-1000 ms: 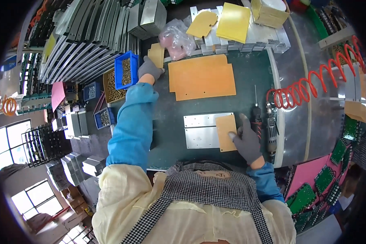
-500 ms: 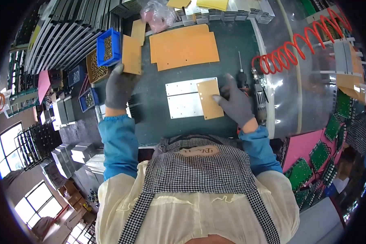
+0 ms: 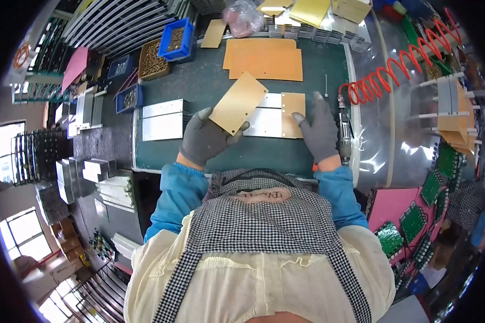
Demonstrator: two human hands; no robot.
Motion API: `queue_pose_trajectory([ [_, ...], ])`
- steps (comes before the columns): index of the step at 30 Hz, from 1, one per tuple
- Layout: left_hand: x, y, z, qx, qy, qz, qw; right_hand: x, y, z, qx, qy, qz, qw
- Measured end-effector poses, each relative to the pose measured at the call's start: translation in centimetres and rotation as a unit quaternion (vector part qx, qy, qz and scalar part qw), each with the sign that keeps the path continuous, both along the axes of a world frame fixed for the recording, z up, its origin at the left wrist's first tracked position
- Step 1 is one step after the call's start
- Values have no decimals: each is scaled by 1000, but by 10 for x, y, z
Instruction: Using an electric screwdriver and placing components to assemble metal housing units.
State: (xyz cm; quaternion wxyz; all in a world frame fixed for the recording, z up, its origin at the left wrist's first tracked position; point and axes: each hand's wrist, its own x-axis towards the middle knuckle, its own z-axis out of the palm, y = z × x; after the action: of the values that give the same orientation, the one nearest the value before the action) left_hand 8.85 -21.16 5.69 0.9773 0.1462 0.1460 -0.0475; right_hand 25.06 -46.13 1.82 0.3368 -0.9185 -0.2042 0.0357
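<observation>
My gloved left hand (image 3: 205, 141) holds a tan rectangular sheet (image 3: 238, 102) with small holes by its near left edge, tilted above the left part of two silvery metal plates (image 3: 268, 124). A second tan sheet (image 3: 293, 116) lies flat across the right end of those plates. Beside it is my gloved right hand (image 3: 321, 134), fingers stretched forward and thumb at the sheet's right edge. Whether that thumb presses on the sheet I cannot tell. The held sheet hides part of the plates.
Orange sheets (image 3: 267, 60) lie farther back on the green tabletop. Stacked metal plates (image 3: 163, 124) sit at the left. A blue bin (image 3: 173, 49) and a cardboard box (image 3: 152, 63) hold screws. At right are a power driver (image 3: 345, 134) and a red coiled hose (image 3: 385, 81).
My left hand has brought the tan sheet from the back left to above the metal plates. The right hand stays beside the other sheet. The whole view has shifted.
</observation>
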Motion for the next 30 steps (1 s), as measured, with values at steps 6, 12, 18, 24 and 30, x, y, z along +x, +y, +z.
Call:
queue_pose_trajectory([
  [6,-32,0,10,198,68,-108,972,-25,47,96,84,-235,338,907],
  [12,-76,18,20,461,224,57,857,-56,103,44,64,168,397,900],
  [18,-131,88,-16,667,323,229,631,-108,194,13,179,505,263,802],
  [24,-104,136,-30,828,330,118,437,-133,251,-16,200,527,155,811],
  [30,-82,149,-68,880,339,44,329,-137,264,-36,216,521,109,818],
])
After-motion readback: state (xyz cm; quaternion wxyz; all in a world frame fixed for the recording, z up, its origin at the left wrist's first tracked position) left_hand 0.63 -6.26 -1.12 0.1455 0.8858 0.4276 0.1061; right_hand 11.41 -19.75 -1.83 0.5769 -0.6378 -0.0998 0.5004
